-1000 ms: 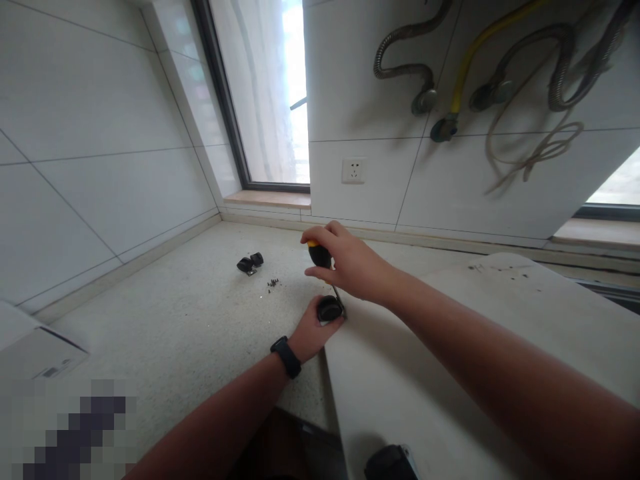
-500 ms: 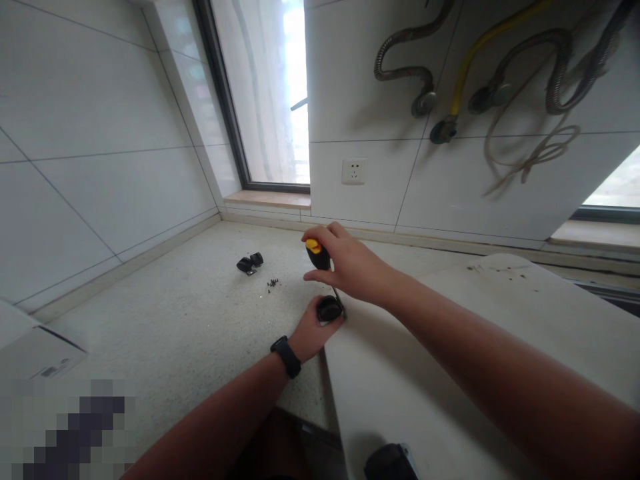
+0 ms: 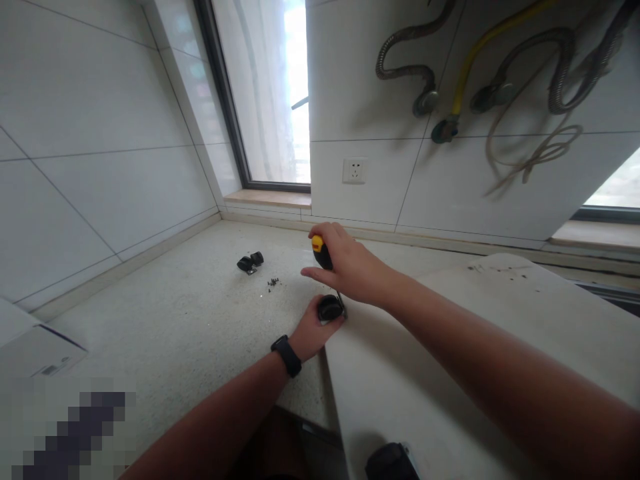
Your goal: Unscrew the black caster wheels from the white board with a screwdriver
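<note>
Head view: left hand point(image 3: 311, 333) closed around black caster point(image 3: 330, 307) at corner of white board point(image 3: 400, 373). Right hand point(image 3: 355, 267) above, fingers curled over yellow-black screwdriver point(image 3: 323, 257), thumb extended; shaft points down beside caster, tip contact unclear. Label on white box point(image 3: 30, 350) at far left too small to read.

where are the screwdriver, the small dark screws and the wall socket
Screwdriver point(image 3: 323, 256): head view, on the black part of its handle.
Small dark screws point(image 3: 273, 283): head view, amid the loose cluster.
Wall socket point(image 3: 355, 171): head view, centre of its faceplate.
</note>
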`<state>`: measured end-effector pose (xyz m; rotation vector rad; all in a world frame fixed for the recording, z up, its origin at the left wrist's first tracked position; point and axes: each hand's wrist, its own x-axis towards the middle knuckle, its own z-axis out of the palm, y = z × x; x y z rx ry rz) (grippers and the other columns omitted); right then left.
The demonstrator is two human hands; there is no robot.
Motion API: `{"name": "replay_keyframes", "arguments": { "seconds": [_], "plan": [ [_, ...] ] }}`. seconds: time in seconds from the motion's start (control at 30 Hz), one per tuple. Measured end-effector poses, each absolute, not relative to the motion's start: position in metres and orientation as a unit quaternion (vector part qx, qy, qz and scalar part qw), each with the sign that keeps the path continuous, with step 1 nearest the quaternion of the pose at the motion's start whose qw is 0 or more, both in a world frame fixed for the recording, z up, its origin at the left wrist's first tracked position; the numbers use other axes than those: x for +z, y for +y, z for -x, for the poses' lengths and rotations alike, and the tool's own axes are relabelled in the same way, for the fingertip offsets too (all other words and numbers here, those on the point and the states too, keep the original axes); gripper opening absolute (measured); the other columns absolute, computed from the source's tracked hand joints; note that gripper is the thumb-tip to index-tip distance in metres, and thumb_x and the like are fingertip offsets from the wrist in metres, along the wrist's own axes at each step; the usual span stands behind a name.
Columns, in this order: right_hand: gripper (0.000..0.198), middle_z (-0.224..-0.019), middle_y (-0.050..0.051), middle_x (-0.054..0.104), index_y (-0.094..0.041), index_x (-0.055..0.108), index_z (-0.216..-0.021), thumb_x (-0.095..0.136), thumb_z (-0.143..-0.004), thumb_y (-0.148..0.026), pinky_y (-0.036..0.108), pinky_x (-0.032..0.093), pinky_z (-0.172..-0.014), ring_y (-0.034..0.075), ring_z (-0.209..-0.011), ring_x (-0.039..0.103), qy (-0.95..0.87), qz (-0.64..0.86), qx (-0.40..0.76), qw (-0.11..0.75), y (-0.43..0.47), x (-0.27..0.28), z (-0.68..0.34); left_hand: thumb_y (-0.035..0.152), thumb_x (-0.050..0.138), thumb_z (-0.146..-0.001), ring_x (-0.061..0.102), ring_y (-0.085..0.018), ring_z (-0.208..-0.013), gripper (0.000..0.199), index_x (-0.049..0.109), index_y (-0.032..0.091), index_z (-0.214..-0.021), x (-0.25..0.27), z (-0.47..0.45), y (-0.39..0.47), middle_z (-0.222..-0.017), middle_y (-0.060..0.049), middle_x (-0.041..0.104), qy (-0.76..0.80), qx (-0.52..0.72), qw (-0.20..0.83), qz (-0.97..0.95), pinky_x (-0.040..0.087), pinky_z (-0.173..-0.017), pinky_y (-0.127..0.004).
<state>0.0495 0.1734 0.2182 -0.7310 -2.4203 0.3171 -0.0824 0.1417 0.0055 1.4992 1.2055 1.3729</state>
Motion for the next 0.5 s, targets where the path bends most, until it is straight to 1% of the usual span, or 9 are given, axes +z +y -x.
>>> {"name": "replay_keyframes", "arguments": {
  "seconds": [0.03, 0.1, 0.17, 0.27, 0.37, 0.43, 0.5],
  "plan": [
    [0.051, -0.130, 0.014, 0.060, -0.023, 0.050, -0.132, 0.073, -0.090, -0.038, 0.042, 0.052, -0.088, 0.027, -0.103, 0.063, -0.908, 0.289, 0.101, 0.286, 0.175, 0.217, -0.049, 0.031, 0.080, -0.086, 0.067, -0.027, -0.109, 0.036, 0.061, 0.020, -0.115, 0.006, 0.082, 0.142, -0.114, -0.009, 0.071, 0.473, 0.536, 0.380, -0.586, 0.050, -0.104, -0.048],
    [0.052, -0.125, 0.012, 0.061, -0.026, 0.050, -0.132, 0.076, -0.089, -0.039, 0.042, 0.052, -0.086, 0.028, -0.100, 0.064, -0.907, 0.313, 0.078, 0.270, 0.177, 0.216, -0.050, 0.031, 0.081, -0.086, 0.067, -0.026, -0.108, 0.037, 0.061, 0.020, -0.115, 0.006, 0.082, 0.142, -0.114, -0.009, 0.071, 0.476, 0.536, 0.382, -0.583, 0.051, -0.104, -0.048],
    [0.052, -0.125, 0.011, 0.063, -0.028, 0.051, -0.133, 0.076, -0.088, -0.032, 0.042, 0.051, -0.088, 0.028, -0.103, 0.064, -0.908, 0.311, 0.078, 0.270, 0.178, 0.219, -0.052, 0.031, 0.081, -0.086, 0.067, -0.026, -0.109, 0.037, 0.061, 0.020, -0.116, 0.006, 0.082, 0.142, -0.115, -0.010, 0.071, 0.477, 0.538, 0.383, -0.580, 0.050, -0.104, -0.049],
    [0.054, -0.127, 0.010, 0.066, -0.027, 0.050, -0.137, 0.070, -0.087, -0.019, 0.040, 0.050, -0.092, 0.026, -0.107, 0.064, -0.910, 0.277, 0.114, 0.287, 0.176, 0.226, -0.054, 0.031, 0.080, -0.087, 0.067, -0.027, -0.109, 0.036, 0.061, 0.019, -0.116, 0.004, 0.082, 0.142, -0.116, -0.010, 0.071, 0.476, 0.537, 0.383, -0.581, 0.050, -0.105, -0.050],
    [0.060, -0.123, 0.009, 0.068, -0.025, 0.046, -0.139, 0.061, -0.083, -0.009, 0.037, 0.050, -0.088, 0.023, -0.099, 0.065, -0.910, 0.258, 0.155, 0.286, 0.171, 0.230, -0.055, 0.031, 0.080, -0.087, 0.066, -0.027, -0.111, 0.036, 0.062, 0.020, -0.117, 0.004, 0.083, 0.142, -0.116, -0.010, 0.071, 0.474, 0.539, 0.382, -0.582, 0.050, -0.105, -0.050],
    [0.060, -0.122, 0.009, 0.068, -0.025, 0.046, -0.139, 0.060, -0.082, -0.010, 0.037, 0.051, -0.086, 0.023, -0.096, 0.065, -0.910, 0.255, 0.167, 0.282, 0.169, 0.229, -0.054, 0.031, 0.081, -0.086, 0.066, -0.027, -0.111, 0.037, 0.063, 0.020, -0.117, 0.004, 0.083, 0.142, -0.116, -0.010, 0.072, 0.476, 0.541, 0.380, -0.580, 0.050, -0.105, -0.049],
    [0.055, -0.125, 0.011, 0.065, -0.026, 0.048, -0.137, 0.064, -0.085, -0.018, 0.038, 0.051, -0.086, 0.024, -0.098, 0.064, -0.911, 0.261, 0.156, 0.278, 0.169, 0.225, -0.053, 0.032, 0.082, -0.086, 0.067, -0.027, -0.111, 0.038, 0.063, 0.020, -0.116, 0.005, 0.082, 0.141, -0.116, -0.010, 0.072, 0.477, 0.542, 0.383, -0.576, 0.050, -0.105, -0.049]
  ]
}}
